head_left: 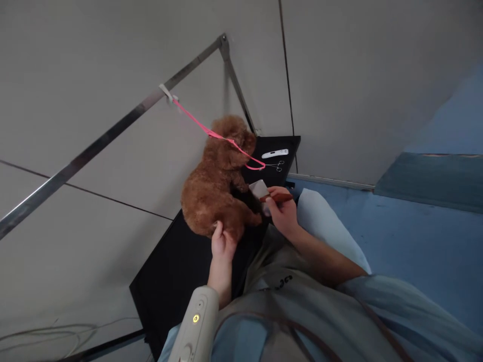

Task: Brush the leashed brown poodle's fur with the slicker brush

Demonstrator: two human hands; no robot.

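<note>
A curly brown dog point(215, 181) stands on a black table point(169, 266), with a pink lead point(204, 129) looped about its neck. Against its rear, low on the thigh, rests my left hand point(223, 242); the thumb shows, and the fingers go round the hind leg, partly hidden by fur. Wrapped round the brown handle of a slicker brush point(259, 189) is my right hand point(282, 208). The brush's pale head lies close beside the dog's legs; whether it touches the fur I cannot tell.
White clippers point(275, 153) and scissors point(279, 166) lie on the table's far end. A metal bar point(113, 128) slopes overhead and carries the lead's clip. A grey wall point(339, 90) stands behind, and cables point(71, 329) hang at lower left.
</note>
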